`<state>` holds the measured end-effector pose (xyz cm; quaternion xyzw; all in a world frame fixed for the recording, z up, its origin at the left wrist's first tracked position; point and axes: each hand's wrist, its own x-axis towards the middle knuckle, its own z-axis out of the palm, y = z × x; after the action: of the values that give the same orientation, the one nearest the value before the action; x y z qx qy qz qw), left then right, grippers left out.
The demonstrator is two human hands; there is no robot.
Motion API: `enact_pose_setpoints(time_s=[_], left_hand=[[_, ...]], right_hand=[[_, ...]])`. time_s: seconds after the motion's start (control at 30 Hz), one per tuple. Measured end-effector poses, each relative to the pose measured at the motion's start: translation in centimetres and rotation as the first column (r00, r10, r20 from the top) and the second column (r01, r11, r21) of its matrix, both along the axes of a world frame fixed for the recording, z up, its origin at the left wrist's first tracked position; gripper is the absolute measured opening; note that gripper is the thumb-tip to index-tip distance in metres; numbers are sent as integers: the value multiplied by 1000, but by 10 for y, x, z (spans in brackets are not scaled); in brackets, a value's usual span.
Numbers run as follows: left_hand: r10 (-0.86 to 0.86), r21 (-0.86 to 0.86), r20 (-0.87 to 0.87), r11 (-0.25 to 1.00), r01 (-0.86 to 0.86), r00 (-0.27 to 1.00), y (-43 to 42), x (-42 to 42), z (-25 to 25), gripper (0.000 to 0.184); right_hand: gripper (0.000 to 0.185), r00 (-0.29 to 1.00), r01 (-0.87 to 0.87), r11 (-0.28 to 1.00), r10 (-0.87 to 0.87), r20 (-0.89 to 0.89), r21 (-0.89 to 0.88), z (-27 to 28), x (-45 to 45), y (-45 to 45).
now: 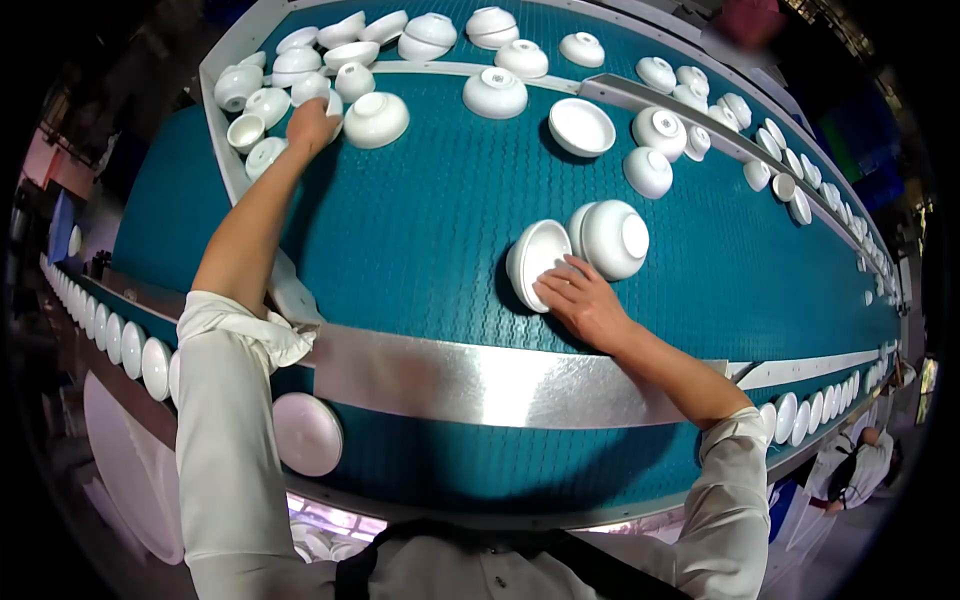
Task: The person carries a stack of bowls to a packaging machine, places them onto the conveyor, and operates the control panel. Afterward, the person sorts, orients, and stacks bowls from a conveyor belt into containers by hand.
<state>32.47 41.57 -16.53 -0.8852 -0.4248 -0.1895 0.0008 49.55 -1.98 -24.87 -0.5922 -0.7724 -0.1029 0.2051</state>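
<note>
At the upper left of the head view, my left hand (pixel 313 127) is closed at a small white bowl (pixel 335 104) within a cluster of bowls; its fingertips are partly hidden. A larger upside-down white bowl (pixel 376 120) sits just right of it. Near the middle of the teal belt (pixel 430 230), my right hand (pixel 583 302) grips the rim of a white bowl (pixel 535 262), with fingers over its inner side. That bowl is tilted, its opening towards the hand. Right behind it, two nested white bowls (pixel 616 240) lie on their side.
More white bowls (pixel 495 93) lie on the belt's far side along a metal divider (pixel 640 98). A metal guard (pixel 480 380) runs along the near side. A round white plate (pixel 307 434) lies on the lower belt. Rows of dishes (pixel 785 417) and another person (pixel 850 465) are at right.
</note>
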Motion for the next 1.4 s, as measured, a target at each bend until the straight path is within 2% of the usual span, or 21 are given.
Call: enact_pose_setpoints(time_s=[0.07, 0.1, 0.13, 0.2, 0.27, 0.4, 0.47, 0.63, 0.73, 0.8, 0.83, 0.9, 0.97, 1.0, 1.07, 1.13, 1.2, 1.27, 1.3, 1.33, 1.4], left_hand=[[-106, -335, 195, 927, 168, 975, -40, 1, 23, 34], [-205, -348, 295, 886, 305, 933, -69, -11, 38, 30], [-288, -342, 399, 834, 433, 871, -102, -24, 53, 27], [-401, -362, 426, 746, 559, 811, -187, -65, 95, 24], [-651, -170, 272, 692, 701, 709, -250, -109, 90, 20], [-823, -237, -3, 553, 799, 569, -319, -208, 69, 15], [-827, -256, -66, 555, 791, 559, -331, -245, 59, 15], [-780, -400, -332, 625, 670, 530, -332, -297, 26, 16], [-701, -365, -286, 710, 602, 653, -317, -311, 7, 27], [-586, -441, -122, 755, 486, 801, -302, -300, 37, 44], [-541, -427, -103, 782, 454, 835, -297, -296, 47, 54], [-504, -402, -43, 799, 447, 863, -291, -285, 48, 53], [-474, -363, 20, 817, 449, 880, -285, -272, 31, 52], [-472, -332, 26, 827, 453, 881, -282, -267, 18, 49], [-465, -293, 26, 843, 452, 885, -270, -270, -2, 46], [-473, -452, -118, 808, 377, 873, -260, -279, -15, 35], [-455, -473, -107, 805, 358, 884, -253, -290, -20, 31], [-423, -420, -29, 828, 373, 906, -243, -299, -22, 29], [-406, -369, -20, 852, 370, 914, -240, -303, -22, 33], [-392, -321, 10, 870, 374, 920, -240, -304, -16, 36], [-352, -282, 124, 884, 373, 928, -244, -297, -2, 43]], right_hand=[[24, 947, 34, 999, -28, -321, 12, 16, 0, -8], [19, 936, 63, 998, -63, -347, -12, 28, -1, -6], [17, 832, 167, 975, -221, -509, -150, 39, -9, -9], [16, 644, 218, 922, -383, -662, -321, 70, -28, -21], [17, 804, 157, 949, -283, -523, -273, 88, -37, -53], [16, 926, -171, 976, 112, -360, -134, 130, -114, -75], [19, 896, -333, 939, 285, -340, -90, 127, -154, -74], [26, 856, -462, 847, 349, -381, -262, 84, -214, -46], [30, 758, -549, 810, 376, -533, -209, 99, -207, -8], [32, 857, -373, 903, 247, -453, -213, 126, -182, 34], [35, 935, -203, 971, 154, -319, -126, 127, -165, 59], [43, 988, 89, 994, -95, -124, -58, 100, -126, 113], [67, 926, 345, 934, -322, 198, -90, 51, -89, 151], [67, 925, 347, 934, -326, 193, -83, 42, -85, 158], [78, 838, 533, 800, -455, 300, -275, 33, -81, 172], [76, 833, 538, 805, -461, 307, -250, 25, -74, 178], [69, 914, 405, 873, -395, 94, -270, 25, -65, 172], [68, 899, 259, 944, -312, -307, -203, 35, -51, 161], [62, 739, 315, 900, -431, -518, -300, 41, -48, 149], [58, 441, 250, 830, -556, -705, -499, 59, -54, 135], [50, 289, 119, 906, -423, -859, -407, 73, -77, 105]])
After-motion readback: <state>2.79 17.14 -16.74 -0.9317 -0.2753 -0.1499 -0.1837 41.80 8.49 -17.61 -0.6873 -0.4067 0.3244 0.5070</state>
